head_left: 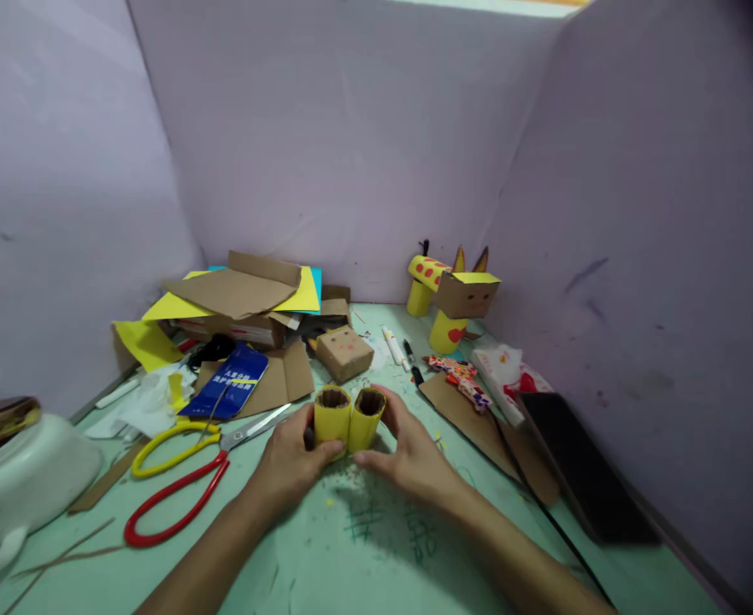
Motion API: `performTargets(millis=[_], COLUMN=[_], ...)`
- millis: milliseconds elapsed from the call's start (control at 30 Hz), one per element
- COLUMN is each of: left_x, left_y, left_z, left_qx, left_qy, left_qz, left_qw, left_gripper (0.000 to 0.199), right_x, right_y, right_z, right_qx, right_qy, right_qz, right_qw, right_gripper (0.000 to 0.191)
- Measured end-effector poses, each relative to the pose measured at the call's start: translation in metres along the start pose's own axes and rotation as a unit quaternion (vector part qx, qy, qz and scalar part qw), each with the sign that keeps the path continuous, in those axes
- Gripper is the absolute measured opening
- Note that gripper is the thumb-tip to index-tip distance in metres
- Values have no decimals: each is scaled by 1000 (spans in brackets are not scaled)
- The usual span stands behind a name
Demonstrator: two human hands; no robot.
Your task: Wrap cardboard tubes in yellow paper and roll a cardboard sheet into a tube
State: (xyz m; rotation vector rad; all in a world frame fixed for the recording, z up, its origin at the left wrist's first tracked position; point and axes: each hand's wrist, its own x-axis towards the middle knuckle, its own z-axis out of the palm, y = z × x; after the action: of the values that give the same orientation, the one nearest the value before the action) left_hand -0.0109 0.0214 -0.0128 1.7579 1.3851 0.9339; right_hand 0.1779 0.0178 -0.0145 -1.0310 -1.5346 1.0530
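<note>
Fingers [330, 450] clamp two touching yellow tubes [332, 421]; left hand [291, 453] on one, right hand [415, 457] on the other.

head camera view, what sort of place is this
Probably a craft table in a walled-in corner, though the wider room is out of view. The large scissors, the pile of cut cardboard and the yellow-and-brown animal figure point to handicraft work.

Both hands [291, 448] [420, 457] curled, close together
</note>
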Motion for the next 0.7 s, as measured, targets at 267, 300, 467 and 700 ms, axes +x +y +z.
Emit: performTargets(millis=[267, 300, 467, 700], left_x=[-7, -7, -6, -10], left_y=[6, 7, 8, 7], left_z=[4, 5, 6, 8], left_qx=[-32, -36, -51, -42], left_qy=[-31, -34, -31, 23], left_qz=[-14, -17, -24, -28], left_qw=[999, 999, 998, 998], left_gripper=[45, 44, 44, 39], right_x=[-2, -3, -9, -9], right_y=[4, 5, 9, 9], right_z=[6, 6, 10, 10], right_qx=[117, 129, 179, 165], right_qy=[-52, -56, -58, -49], right_qz=[9, 7, -15, -55], right_qw=[992, 990, 982, 984], right_gripper=[43, 43, 45, 48])
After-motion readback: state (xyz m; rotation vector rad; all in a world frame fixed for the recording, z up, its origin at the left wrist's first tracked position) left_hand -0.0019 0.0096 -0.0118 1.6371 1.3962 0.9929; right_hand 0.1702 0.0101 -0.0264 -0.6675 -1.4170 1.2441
